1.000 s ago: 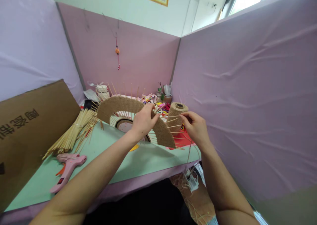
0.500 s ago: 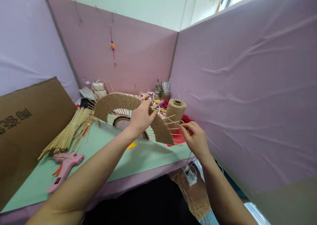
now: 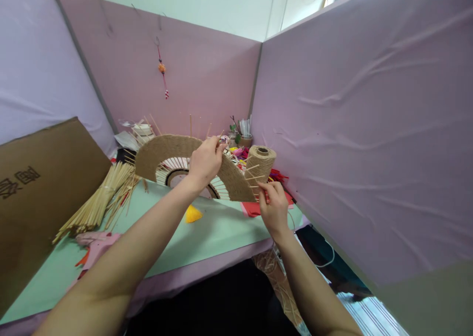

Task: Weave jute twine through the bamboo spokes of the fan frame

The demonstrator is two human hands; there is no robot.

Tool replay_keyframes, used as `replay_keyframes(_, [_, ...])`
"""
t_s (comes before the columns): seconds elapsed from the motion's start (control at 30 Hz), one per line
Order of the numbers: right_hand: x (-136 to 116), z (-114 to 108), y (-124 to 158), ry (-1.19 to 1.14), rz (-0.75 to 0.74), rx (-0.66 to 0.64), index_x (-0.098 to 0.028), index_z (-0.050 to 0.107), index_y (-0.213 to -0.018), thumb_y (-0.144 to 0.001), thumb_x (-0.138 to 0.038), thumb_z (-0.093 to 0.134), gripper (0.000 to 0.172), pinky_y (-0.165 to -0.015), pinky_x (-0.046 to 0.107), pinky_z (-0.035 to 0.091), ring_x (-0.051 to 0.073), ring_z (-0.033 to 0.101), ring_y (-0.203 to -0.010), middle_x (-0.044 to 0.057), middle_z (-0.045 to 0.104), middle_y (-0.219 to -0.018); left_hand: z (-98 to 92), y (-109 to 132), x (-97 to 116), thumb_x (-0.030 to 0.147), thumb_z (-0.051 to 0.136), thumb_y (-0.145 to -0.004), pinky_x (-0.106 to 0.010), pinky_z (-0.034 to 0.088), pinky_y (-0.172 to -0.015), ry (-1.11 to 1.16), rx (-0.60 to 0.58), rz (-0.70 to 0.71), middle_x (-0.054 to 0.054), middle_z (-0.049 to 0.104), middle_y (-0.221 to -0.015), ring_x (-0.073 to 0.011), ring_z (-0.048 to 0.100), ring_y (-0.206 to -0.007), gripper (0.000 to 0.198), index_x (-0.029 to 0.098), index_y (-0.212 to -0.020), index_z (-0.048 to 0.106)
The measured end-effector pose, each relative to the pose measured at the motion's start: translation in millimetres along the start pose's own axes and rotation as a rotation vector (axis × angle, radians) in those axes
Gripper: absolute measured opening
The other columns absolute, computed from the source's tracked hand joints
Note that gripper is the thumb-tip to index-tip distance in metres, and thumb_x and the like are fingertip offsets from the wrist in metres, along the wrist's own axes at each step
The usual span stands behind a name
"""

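A half-ring fan frame of thin wooden sticks, with a wide band of brown woven twine [image 3: 158, 150], stands upright on the table. Over its upper edge my left hand [image 3: 206, 161] is closed, thumb in front and the other fingers partly hidden. At the band's lower right end, my right hand [image 3: 272, 203] is pinched beside the bare stick tips [image 3: 253, 172]. A thin strand of twine [image 3: 292, 219] shows by that wrist; the pinched part is hidden by the fingers. Just behind the right end stands a large spool of twine [image 3: 260, 161].
A bundle of sticks [image 3: 98, 195] and a pink glue gun [image 3: 96, 247] lie on the left, beside a cardboard sheet [image 3: 44, 188]. A yellow piece [image 3: 192, 214] lies in front, red material [image 3: 252, 209] at right. Fabric-covered partitions [image 3: 351, 119] enclose the table [image 3: 177, 250].
My right hand has moved left and in against the fan's lower right end. The fan is tilted slightly differently, my left hand still on its upper edge. The view has shifted slightly.
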State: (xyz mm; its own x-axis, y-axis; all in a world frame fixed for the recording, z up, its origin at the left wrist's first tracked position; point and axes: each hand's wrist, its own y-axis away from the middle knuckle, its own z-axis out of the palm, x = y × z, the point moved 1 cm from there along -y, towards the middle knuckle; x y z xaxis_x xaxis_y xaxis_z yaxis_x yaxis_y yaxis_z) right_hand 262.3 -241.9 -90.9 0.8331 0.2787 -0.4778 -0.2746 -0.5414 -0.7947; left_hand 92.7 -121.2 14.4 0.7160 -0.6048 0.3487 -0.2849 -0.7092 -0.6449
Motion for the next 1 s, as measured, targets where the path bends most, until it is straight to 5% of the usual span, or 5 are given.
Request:
replay_keyframes(0.23, [-2.2, 56.5, 15.8, 0.167, -0.049, -0.153, -0.014, 0.066, -0.105, -0.091, -0.013, 0.04, 0.029, -0.078, 0.033, 0.045, 0.021, 0.051, -0.084, 0.011, 0.056, -0.088, 16.0, -13.4, -21.3, 0.042, 0.036, -0.094, -0.033, 0.043, -0.076, -0.145, -0.032, -0.042, -0.012, 0.063, -0.104, -0.0255, 0.063, -0.092, 0.03, 0.02, -0.101, 0.055])
replay_keyframes(0.43, [-7.8, 76.2, 27.9, 0.234, -0.081, -0.288, -0.011, 0.056, -0.126, -0.088, -0.006, 0.037, 0.043, -0.078, 0.034, 0.046, 0.022, 0.051, -0.083, 0.013, 0.058, -0.091, 18.0, -10.2, -35.7, 0.044, 0.037, -0.093, -0.035, 0.044, -0.083, -0.074, -0.01, -0.02, -0.012, 0.063, -0.106, -0.026, 0.062, -0.096, 0.034, 0.02, -0.108, 0.056])
replay_keyframes(0.57, [-7.4, 80.8, 27.0, 0.127, -0.07, -0.284, -0.009, 0.056, -0.125, -0.089, -0.008, 0.036, 0.041, -0.08, 0.035, 0.047, 0.022, 0.053, -0.086, 0.014, 0.058, -0.095, 19.9, -3.8, -56.1, 0.033, 0.043, -0.092, -0.035, 0.045, -0.088, 0.041, 0.029, 0.126, -0.012, 0.054, -0.128, -0.0241, 0.058, -0.109, 0.042, 0.022, -0.132, 0.043])
replay_keyframes(0.7, [-4.7, 83.8, 26.7, 0.051, -0.084, -0.253, -0.011, 0.056, -0.126, -0.09, -0.01, 0.037, 0.041, -0.082, 0.037, 0.048, 0.022, 0.054, -0.088, 0.013, 0.058, -0.095, 26.6, 6.7, -71.3, 0.015, 0.039, -0.088, -0.034, 0.048, -0.086, -0.051, -0.125, 0.281, -0.01, 0.04, -0.142, -0.0217, 0.057, -0.11, 0.049, 0.03, -0.134, 0.046])
replay_keyframes(1.0, [10.3, 95.3, 27.7, -0.039, -0.111, -0.144, -0.012, 0.058, -0.124, -0.091, -0.015, 0.04, 0.037, -0.08, 0.037, 0.048, 0.021, 0.054, -0.085, 0.01, 0.057, -0.089, 30.3, 6.3, -54.4, 0.01, 0.039, -0.084, -0.034, 0.049, -0.085, -0.246, -0.249, 0.34, -0.012, 0.035, -0.147, -0.0229, 0.059, -0.107, 0.05, 0.023, -0.131, 0.049])
